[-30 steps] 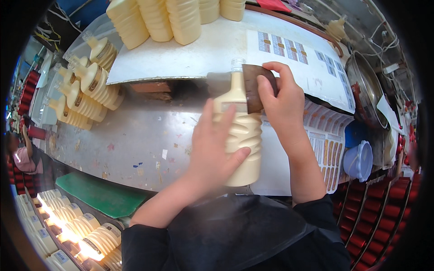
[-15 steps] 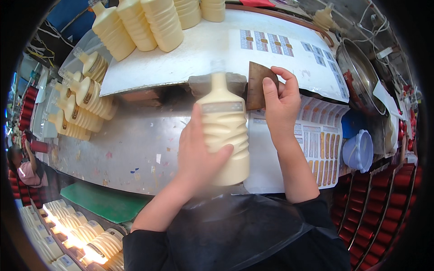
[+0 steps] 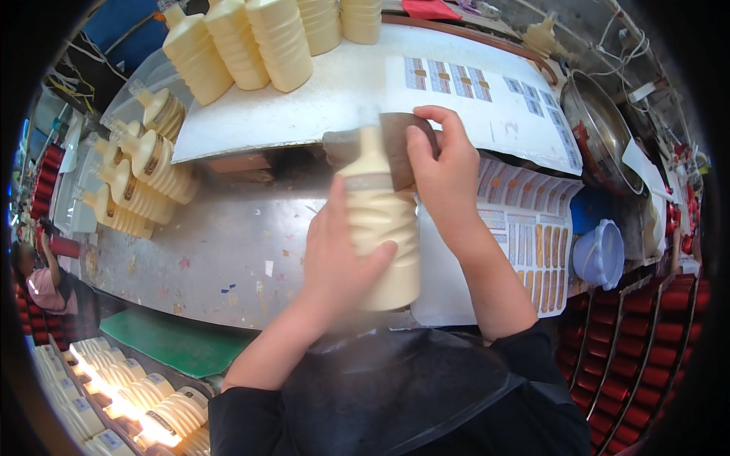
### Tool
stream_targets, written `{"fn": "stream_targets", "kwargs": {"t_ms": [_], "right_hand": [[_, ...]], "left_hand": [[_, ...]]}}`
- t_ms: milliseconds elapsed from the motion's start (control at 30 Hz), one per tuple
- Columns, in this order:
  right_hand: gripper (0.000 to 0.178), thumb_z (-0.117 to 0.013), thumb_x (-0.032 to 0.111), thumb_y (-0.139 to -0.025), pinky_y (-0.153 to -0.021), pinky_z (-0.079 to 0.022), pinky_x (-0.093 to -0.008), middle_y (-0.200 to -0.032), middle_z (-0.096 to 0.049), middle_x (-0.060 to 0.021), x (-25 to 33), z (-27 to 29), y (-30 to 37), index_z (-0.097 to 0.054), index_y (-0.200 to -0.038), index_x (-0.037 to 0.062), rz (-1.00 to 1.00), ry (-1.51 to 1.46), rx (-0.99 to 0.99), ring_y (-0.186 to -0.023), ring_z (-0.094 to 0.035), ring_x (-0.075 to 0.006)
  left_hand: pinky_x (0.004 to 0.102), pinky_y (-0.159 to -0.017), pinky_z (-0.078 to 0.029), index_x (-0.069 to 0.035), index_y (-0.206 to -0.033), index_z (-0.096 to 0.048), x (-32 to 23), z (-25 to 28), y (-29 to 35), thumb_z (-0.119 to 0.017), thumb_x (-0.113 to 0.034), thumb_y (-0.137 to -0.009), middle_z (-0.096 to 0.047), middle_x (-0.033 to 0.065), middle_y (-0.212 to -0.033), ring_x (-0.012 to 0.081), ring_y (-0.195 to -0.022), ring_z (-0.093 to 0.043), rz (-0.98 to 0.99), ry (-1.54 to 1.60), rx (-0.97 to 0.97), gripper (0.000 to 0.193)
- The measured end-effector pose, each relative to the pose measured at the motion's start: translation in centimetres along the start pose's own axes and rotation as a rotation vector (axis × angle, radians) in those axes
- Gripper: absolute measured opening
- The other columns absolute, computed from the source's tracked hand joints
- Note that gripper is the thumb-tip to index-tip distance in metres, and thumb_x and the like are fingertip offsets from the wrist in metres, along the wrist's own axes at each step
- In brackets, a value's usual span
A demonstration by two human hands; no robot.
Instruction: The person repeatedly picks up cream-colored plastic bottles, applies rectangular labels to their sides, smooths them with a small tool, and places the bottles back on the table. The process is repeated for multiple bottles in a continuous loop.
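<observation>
a grey metal worktable [image 3: 228,251] spreads under and to the left of the grip, speckled with bits of paper. beyond the grip, a white board [image 3: 319,91] lies across the table's far side, carrying a row of upright cream bottles [image 3: 258,38] and a sheet of small printed labels [image 3: 456,76]. just right of the grip, partly under the right forearm, lies a label sheet [image 3: 525,243] with orange and white stickers in rows. further right sit a round metal bowl [image 3: 601,129] and a pale blue tub [image 3: 601,254]. well left of the grip, more cream bottles lie on their sides in a pile [image 3: 137,178]. in the grip itself stands the ribbed cream bottle [image 3: 384,228], held roughly upright over the table's near edge. the left hand [image 3: 338,258] is wrapped around its body from the left, fingers closed on the ribs. the right hand [image 3: 441,171] is closed on a dark brown flat pad [image 3: 399,144], pressing it against the bottle's neck and shoulder.
</observation>
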State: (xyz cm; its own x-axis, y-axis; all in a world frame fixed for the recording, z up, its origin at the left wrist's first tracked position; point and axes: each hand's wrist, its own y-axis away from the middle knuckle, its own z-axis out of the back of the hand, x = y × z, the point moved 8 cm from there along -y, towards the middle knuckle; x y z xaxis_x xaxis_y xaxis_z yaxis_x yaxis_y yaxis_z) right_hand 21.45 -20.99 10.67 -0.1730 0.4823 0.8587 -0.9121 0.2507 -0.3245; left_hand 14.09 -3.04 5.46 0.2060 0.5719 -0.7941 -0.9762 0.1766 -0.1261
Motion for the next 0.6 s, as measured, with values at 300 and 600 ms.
{"fn": "stream_targets", "kwargs": {"t_ms": [300,600], "right_hand": [[0.026,-0.064,0.024,-0.096,-0.070,-0.054,-0.0476,-0.075,-0.070,-0.0173,0.8,-0.7,0.0,-0.064,-0.120,0.0123,0.074,0.203,0.018,-0.073,-0.070,-0.0383],[0.026,-0.067,0.016,-0.097,-0.061,-0.045,-0.0306,-0.068,-0.061,-0.0048,-3.2,2.4,1.2,-0.064,-0.120,0.0061,-0.003,0.034,-0.086,-0.059,-0.050,-0.0123]], "left_hand": [[0.0554,-0.119,-0.027,-0.015,-0.165,-0.027,-1.0,0.4,0.5,-0.069,-0.042,-0.086,-0.033,0.0307,-0.157,0.0492,-0.142,-0.036,-0.109,-0.243,-0.033,0.092],[0.0540,-0.119,-0.028,-0.009,-0.165,-0.021,-0.6,0.2,0.5,-0.067,-0.041,-0.087,-0.040,0.0283,-0.153,0.0454,-0.139,-0.040,-0.097,-0.198,-0.060,0.097]]}}
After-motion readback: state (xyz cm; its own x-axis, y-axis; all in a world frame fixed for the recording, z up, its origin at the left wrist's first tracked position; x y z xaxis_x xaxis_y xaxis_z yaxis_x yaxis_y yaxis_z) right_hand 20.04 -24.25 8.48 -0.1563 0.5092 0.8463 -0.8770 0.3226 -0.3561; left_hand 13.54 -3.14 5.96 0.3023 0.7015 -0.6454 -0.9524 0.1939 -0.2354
